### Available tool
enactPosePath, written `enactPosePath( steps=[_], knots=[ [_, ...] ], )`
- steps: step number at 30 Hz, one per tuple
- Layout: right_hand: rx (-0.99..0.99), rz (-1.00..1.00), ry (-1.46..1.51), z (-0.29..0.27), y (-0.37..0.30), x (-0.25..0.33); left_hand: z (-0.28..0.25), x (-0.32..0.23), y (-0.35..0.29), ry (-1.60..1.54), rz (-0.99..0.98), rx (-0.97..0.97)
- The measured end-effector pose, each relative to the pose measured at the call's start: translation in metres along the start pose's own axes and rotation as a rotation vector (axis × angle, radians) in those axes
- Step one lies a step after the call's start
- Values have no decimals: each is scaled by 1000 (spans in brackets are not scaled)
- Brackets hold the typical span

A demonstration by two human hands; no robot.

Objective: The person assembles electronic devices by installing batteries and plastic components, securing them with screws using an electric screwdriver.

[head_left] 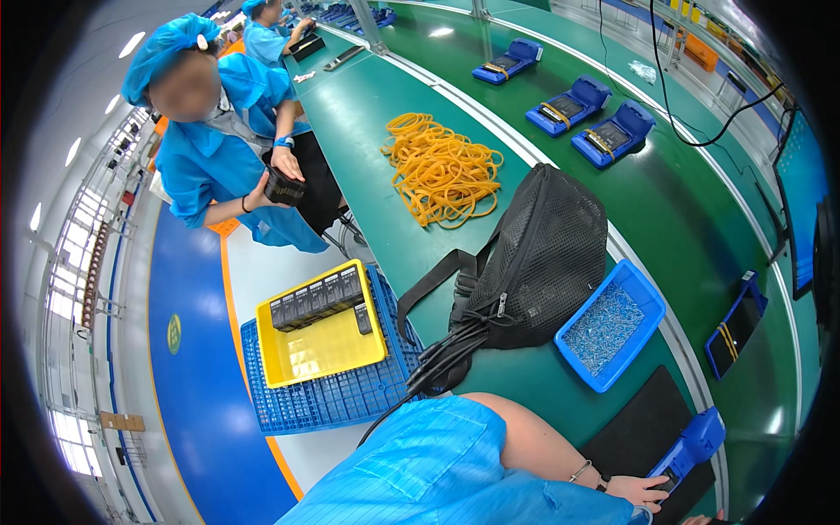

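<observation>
The blue device (697,440), at the edge of the black mat (643,416), shows no band on its visible part and so looks unfinished; its long axis slants, wide head pointing up and rightward. The grip of the left hand (639,493) appears to pinch its lower end; the right hand (705,520), mostly cut off, cannot be judged. Beyond, four banded devices (614,136) on the green strip (661,206) seem done.
</observation>
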State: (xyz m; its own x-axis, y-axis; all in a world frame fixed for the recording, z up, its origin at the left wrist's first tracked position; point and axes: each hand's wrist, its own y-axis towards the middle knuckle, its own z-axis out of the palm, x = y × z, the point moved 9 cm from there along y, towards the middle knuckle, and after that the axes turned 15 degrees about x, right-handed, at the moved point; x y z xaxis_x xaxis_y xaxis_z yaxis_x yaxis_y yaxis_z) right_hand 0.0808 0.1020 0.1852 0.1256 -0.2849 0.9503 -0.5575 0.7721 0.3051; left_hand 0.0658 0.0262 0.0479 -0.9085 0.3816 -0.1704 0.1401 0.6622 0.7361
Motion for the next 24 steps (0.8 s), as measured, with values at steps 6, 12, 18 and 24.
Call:
enactPosePath(
  steps=[6, 12, 18, 24],
  knots=[
    [-3, -17, -20, 0, 0, 0, -4, 2, -1, 26, 5, -26],
    [25, -20, -29, -4, 2, -6, 0, 4, -2, 54, 2, -24],
    [99, -56, 1, -5, 1, -6, -7, 1, -2, 48, -6, -27],
    [23, -115, 100, -9, -12, 1, -54, -4, 2, -229, 26, 121]
  ],
)
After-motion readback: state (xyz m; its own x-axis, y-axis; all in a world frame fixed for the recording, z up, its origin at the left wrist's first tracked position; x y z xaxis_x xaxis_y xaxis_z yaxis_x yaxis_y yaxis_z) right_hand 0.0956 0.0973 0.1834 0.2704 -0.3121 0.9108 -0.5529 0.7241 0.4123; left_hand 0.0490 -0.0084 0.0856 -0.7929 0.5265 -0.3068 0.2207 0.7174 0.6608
